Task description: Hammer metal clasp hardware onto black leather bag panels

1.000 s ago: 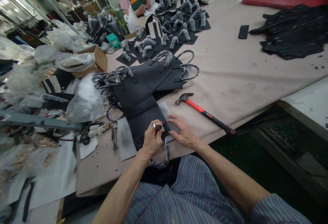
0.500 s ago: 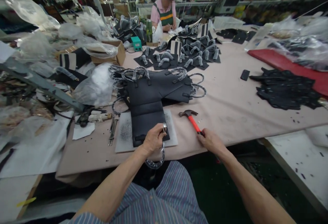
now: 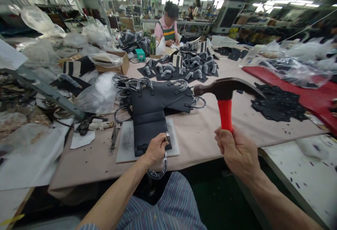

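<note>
My right hand [image 3: 238,151] is closed round the red handle of a claw hammer [image 3: 225,93], held upright in the air with its dark head at the top. My left hand [image 3: 155,149] is closed on a small metal punch [image 3: 167,137], standing on the near edge of a black bag panel [image 3: 150,126]. The panel lies on a grey pad [image 3: 126,142]. A wrapped bag handle [image 3: 158,170] hangs over the table's front edge below my left hand.
More black panels with wrapped handles [image 3: 163,94] are stacked behind. Pliers and small tools [image 3: 113,139] lie to the left, plastic bags and boxes [image 3: 97,93] beyond. A red sheet [image 3: 295,82] and black pieces [image 3: 279,105] lie at right. A person [image 3: 168,24] works at the table's far end.
My right hand left the panel, took the hammer off the table and raised it. My left hand stayed on the punch. My view rose.
</note>
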`<state>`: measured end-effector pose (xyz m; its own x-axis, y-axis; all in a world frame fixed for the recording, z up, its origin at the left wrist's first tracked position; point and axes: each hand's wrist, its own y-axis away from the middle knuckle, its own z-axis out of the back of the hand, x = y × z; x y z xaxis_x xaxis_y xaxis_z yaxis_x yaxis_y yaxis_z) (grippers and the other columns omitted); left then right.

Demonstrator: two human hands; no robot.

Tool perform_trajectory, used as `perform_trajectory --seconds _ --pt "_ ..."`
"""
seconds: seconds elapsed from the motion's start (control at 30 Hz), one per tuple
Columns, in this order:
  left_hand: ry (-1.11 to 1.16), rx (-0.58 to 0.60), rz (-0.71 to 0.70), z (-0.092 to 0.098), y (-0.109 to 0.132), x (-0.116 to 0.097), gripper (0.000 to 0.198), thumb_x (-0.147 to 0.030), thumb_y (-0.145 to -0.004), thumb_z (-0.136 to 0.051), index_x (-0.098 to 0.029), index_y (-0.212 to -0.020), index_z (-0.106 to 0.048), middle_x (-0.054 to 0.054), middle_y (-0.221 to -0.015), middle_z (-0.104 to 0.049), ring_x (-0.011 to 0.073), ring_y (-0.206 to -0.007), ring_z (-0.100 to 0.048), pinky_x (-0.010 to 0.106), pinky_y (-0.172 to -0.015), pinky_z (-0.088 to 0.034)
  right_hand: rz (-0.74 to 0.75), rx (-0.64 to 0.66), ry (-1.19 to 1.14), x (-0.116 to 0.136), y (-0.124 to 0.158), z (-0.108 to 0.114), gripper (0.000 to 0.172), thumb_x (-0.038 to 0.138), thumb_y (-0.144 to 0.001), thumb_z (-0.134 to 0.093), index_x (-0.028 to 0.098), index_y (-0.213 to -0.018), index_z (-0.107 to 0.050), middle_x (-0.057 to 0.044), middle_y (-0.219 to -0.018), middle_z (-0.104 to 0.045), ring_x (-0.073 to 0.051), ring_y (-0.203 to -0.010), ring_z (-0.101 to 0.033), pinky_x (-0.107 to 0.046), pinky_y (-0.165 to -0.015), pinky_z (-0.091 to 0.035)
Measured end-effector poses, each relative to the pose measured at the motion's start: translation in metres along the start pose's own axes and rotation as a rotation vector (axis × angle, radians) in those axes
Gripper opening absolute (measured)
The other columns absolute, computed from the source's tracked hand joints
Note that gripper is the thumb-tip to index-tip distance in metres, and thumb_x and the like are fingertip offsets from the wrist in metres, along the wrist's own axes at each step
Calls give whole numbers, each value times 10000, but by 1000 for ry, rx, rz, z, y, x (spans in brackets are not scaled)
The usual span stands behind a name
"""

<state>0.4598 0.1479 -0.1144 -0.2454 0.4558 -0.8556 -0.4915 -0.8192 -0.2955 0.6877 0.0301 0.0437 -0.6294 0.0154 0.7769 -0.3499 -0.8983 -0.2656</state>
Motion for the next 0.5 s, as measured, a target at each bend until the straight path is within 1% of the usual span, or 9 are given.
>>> perform_trajectory --seconds 0.03,0.1,0.17,0.2,0.27,0.33,0.37,0.4,0.5 --pt "0 0 0 0 0 0 167 -88 -873 -547 -194 -940 -658 41 -1000 -696 179 -943 -656 314 -900 -519 92 26 117 5 1 2 435 617 -1012 -419 233 -844 -533 19 -596 -487 -147 -482 -429 -276 -468 -314" --pt "-10 -6 10 0 0 -1 155 -89 -867 -552 -191 -921 -654 36 -953 -687 175 -893 -652 309 -864 -521 200 179 340 11 4 3 450 597 -1017 -392 245 -749 -474 17 -540 -469 -146 -432 -370 -303 -463 -224" --pt "-19 -10 17 0 0 0 149 -91 -866 -551 -192 -910 -652 31 -920 -677 171 -851 -645 304 -830 -521 241 336 478 16 4 4 442 565 -1023 -379 251 -721 -450 13 -519 -473 -148 -407 -341 -324 -471 -173" --pt "-19 -10 13 0 0 0 150 -92 -866 -548 -193 -908 -651 30 -919 -676 172 -848 -644 304 -825 -520 253 352 493 20 3 6 429 547 -1027 -382 252 -723 -451 13 -523 -480 -149 -406 -347 -327 -473 -174" --pt "-6 -6 -7 -1 0 1 158 -89 -863 -546 -196 -913 -650 35 -949 -682 178 -884 -647 310 -849 -518 274 228 417 29 4 11 387 511 -1036 -410 255 -751 -463 20 -542 -485 -154 -425 -391 -317 -474 -229" --pt "1 -5 -17 -1 0 2 162 -88 -859 -548 -199 -918 -651 39 -975 -687 184 -917 -649 319 -877 -516 290 -1 275 34 5 12 345 480 -1048 -410 255 -796 -480 23 -566 -486 -161 -453 -434 -306 -485 -296" --pt "1 -7 -16 -1 0 3 165 -88 -860 -549 -199 -923 -652 42 -988 -689 186 -929 -650 322 -888 -515 305 -54 238 33 7 11 337 470 -1052 -403 255 -805 -482 24 -567 -484 -163 -453 -438 -305 -483 -305" --pt "-2 -6 -12 -1 0 3 166 -88 -861 -549 -199 -925 -653 43 -990 -690 186 -930 -650 324 -889 -515 318 -45 243 31 8 9 340 465 -1052 -395 254 -798 -480 22 -560 -484 -162 -443 -426 -307 -473 -291" --pt "-28 -4 4 -1 0 3 154 -83 -862 -550 -196 -890 -652 34 -916 -678 180 -869 -643 314 -841 -524 316 269 402 21 9 7 382 479 -1032 -404 257 -724 -447 20 -509 -475 -148 -388 -347 -322 -450 -187"
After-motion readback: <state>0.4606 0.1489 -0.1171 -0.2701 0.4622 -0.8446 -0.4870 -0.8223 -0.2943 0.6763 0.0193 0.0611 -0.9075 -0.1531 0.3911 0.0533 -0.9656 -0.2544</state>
